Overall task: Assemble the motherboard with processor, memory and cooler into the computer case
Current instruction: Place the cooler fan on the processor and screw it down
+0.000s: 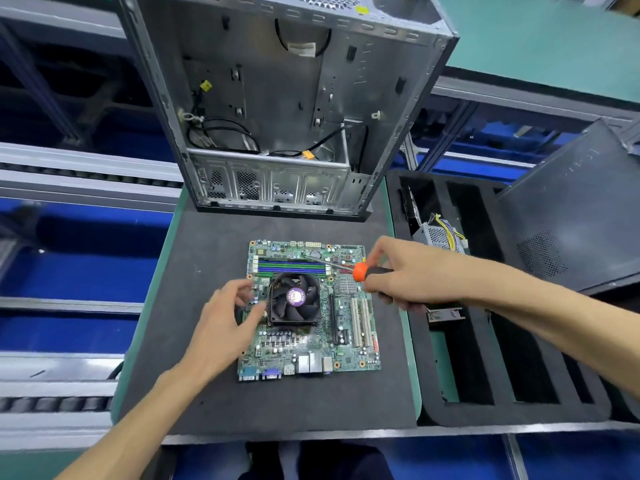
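Observation:
A green motherboard (349, 348) lies flat on the dark foam mat (277, 407). A black cooler fan (295, 299) with a purple centre label sits on it, and memory sticks (291, 266) fill the slots just behind the fan. My left hand (225, 323) hovers with fingers spread at the cooler's left edge, holding nothing. My right hand (405, 275) grips a screwdriver (363, 271) with an orange and black handle; its shaft points left over the memory. The open grey computer case (277, 109) stands behind the board, its inside facing me, with loose cables in it.
A black foam tray (485, 375) with long slots lies to the right and holds a small metal unit with coloured wires (441, 235). A dark case side panel (571, 216) leans at the far right. Conveyor rails and blue bins run along the left.

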Motion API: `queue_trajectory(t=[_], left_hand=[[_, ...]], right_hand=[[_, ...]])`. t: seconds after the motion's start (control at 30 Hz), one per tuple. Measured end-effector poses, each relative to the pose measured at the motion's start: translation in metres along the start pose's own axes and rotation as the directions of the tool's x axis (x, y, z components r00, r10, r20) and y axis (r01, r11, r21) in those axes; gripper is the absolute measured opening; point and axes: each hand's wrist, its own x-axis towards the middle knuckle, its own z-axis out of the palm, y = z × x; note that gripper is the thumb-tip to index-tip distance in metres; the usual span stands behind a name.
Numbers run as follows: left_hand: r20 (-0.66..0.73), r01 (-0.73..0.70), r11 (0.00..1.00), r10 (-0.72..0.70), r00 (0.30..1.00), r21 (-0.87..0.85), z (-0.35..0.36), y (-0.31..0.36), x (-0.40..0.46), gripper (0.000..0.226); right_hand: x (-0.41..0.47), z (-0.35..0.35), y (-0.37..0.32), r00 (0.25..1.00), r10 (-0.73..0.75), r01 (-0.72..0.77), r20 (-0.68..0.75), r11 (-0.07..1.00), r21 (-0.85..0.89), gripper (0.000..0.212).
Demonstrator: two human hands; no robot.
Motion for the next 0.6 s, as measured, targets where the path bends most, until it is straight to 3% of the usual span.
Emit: queue_trajectory(t=[0.07,0.1,0.2,0.3,0.4,0.6], left_hand=[[0.002,0.025,1.0,-0.025,1.0,-0.012,-0.003,-0.008,-0.008,0.016],[0.035,0.038,0.999,-0.038,0.999,-0.012,-0.004,-0.01,-0.011,0.018],[0.188,0.065,0.992,-0.085,0.979,0.113,-0.004,-0.009,-0.017,0.055],[0.163,-0.036,0.966,-0.007,0.987,0.255,0.002,-0.003,-0.013,0.09],[0.12,-0.126,0.945,0.094,0.988,0.302,0.005,0.006,0.004,0.104],[0.291,-0.226,0.918,0.131,0.948,0.325,0.002,0.019,0.03,0.104]], right_hand=[[0.006,0.004,-0.01,0.996,-0.079,0.073,-0.037,0.989,-0.128,0.021],[0.011,0.007,-0.014,0.993,-0.112,0.102,-0.046,0.98,-0.172,0.022],[0.027,0.015,-0.024,0.977,-0.198,0.179,-0.079,0.963,-0.204,0.02],[0.04,0.021,-0.031,0.965,-0.24,0.223,-0.101,0.963,-0.153,0.019],[0.047,0.022,-0.035,0.963,-0.244,0.233,-0.115,0.967,-0.099,0.018],[0.048,0.015,-0.035,0.964,-0.221,0.224,-0.151,0.975,0.004,0.022]])
